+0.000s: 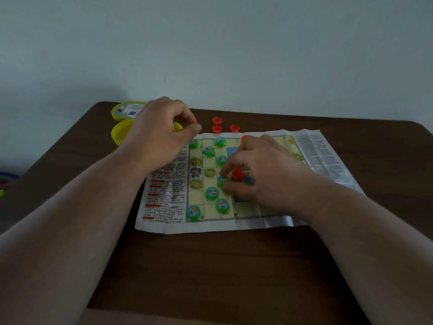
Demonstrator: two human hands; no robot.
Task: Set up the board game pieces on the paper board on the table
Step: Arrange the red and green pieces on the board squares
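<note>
The right hand (262, 174) has its index finger and thumb closed around a green piece (223, 180) on the board (210, 225), in the middle of the green side. The other fingers are curled above a red piece (237, 174), which stands on the board just beside that green one; I cannot tell if they touch it. Another red piece (244, 137) shows just behind this hand, at the far edge of the board.

The left hand (161, 130) is above the far left corner of the board. Its fingers are curled in and the thumb tip meets the index finger; whether something small is between them cannot be seen.

Seven more green pieces stand on the left squares of the grid, from the near one (193, 212) to the far one (219, 141). Three red pieces (217, 128) stand on the table (210, 277) just behind the board. Behind the left hand are a yellow box (120, 134) and its lid (127, 110), partly hidden. The board has printed text on both sides of the grid.
</note>
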